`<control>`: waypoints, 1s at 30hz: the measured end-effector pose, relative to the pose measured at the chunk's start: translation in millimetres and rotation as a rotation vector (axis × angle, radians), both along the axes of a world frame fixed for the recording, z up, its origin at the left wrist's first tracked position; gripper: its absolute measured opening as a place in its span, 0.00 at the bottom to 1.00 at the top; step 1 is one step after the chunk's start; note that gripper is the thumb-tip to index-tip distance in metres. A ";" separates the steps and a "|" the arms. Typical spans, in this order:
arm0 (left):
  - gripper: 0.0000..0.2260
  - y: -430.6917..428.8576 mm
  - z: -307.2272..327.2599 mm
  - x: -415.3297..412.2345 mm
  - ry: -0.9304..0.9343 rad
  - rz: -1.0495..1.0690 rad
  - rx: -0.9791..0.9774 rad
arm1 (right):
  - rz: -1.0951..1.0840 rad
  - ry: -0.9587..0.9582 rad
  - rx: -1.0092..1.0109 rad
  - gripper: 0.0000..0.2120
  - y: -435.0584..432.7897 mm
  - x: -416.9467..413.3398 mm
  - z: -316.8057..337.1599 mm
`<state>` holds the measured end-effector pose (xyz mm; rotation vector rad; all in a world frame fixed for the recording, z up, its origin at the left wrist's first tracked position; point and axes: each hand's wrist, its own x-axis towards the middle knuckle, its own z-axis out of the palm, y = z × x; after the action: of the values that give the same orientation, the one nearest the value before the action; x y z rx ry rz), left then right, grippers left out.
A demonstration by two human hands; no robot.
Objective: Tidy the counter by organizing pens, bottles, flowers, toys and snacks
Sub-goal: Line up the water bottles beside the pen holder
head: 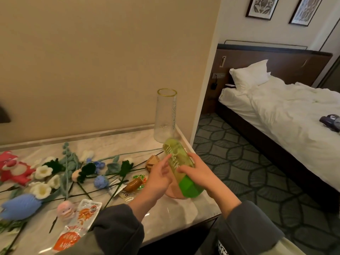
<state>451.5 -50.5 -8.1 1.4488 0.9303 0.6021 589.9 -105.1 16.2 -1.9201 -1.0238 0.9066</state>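
Note:
A translucent green bottle (174, 159) with a bright green cap (190, 187) lies tilted in the air over the counter's right end, cap toward me. My right hand (198, 172) is wrapped around its lower half. My left hand (158, 177) is beside it, fingers spread, fingertips touching the bottle's side. A pink object (173, 192) shows under the hands, partly hidden. Crocheted flowers (81, 172) lie scattered across the marble counter (114, 142). A red plush toy (12, 168) sits at the far left. An orange snack packet (79, 223) lies near the front edge.
A tall clear glass vase (165, 115) with a gold rim stands at the counter's back right corner. A small wooden piece (152, 161) and small wrapped snacks (136, 183) lie near the hands. A small pink doll head (65, 210) rests by the packet. A bed (276, 111) stands right.

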 end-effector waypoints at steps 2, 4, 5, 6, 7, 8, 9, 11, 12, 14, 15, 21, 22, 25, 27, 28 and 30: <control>0.30 10.8 4.5 -2.5 0.021 0.070 0.137 | 0.012 0.116 0.031 0.26 9.6 -6.8 8.7; 0.30 21.2 9.6 -10.3 0.014 0.114 0.211 | 0.054 0.241 0.023 0.25 20.8 -15.2 14.7; 0.31 26.0 11.9 -17.0 0.001 0.122 0.230 | 0.083 0.292 0.020 0.24 26.2 -20.5 17.6; 0.31 30.4 13.4 -24.5 -0.003 0.129 0.253 | 0.095 0.338 0.011 0.22 31.4 -26.0 20.0; 0.32 36.5 15.4 -37.1 0.011 0.145 0.283 | 0.101 0.381 -0.006 0.20 39.8 -35.3 23.2; 0.33 39.7 17.4 -42.7 0.036 0.138 0.314 | 0.089 0.439 -0.024 0.18 43.3 -38.8 25.9; 0.34 44.0 19.9 -51.4 0.053 0.145 0.326 | 0.093 0.517 -0.039 0.17 48.5 -44.8 28.8; 0.34 54.6 26.8 -72.8 0.063 0.179 0.302 | 0.090 0.676 -0.047 0.19 60.9 -59.4 33.3; 0.33 60.3 30.8 -84.0 0.054 0.199 0.288 | 0.097 0.746 -0.033 0.20 67.6 -67.3 35.7; 0.29 71.5 38.0 -105.8 0.032 0.246 0.276 | 0.125 0.897 0.015 0.25 81.2 -85.4 40.6; 0.27 79.9 41.8 -122.6 0.018 0.290 0.286 | 0.152 0.941 0.034 0.27 93.1 -101.5 44.2; 0.13 104.8 53.1 -187.6 -0.153 0.447 0.161 | 0.191 1.046 0.187 0.22 142.7 -174.3 57.4; 0.12 109.3 53.2 -199.7 -0.171 0.456 0.139 | 0.212 1.029 0.197 0.21 150.7 -188.2 59.9; 0.14 122.1 57.2 -240.0 -0.196 0.483 0.110 | 0.321 0.827 0.205 0.21 175.8 -234.7 66.0; 0.14 131.5 57.2 -267.7 -0.180 0.499 0.120 | 0.368 0.635 0.206 0.23 190.0 -263.3 67.9; 0.12 136.7 56.5 -282.5 -0.175 0.499 0.134 | 0.390 0.566 0.211 0.24 196.8 -277.0 68.3; 0.09 144.7 57.9 -309.1 -0.183 0.493 0.142 | 0.428 0.484 0.220 0.25 210.6 -299.9 68.0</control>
<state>142.4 94.1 49.8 1.2619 1.1224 1.1642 289.9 105.5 84.2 -1.2284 -1.1898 1.3535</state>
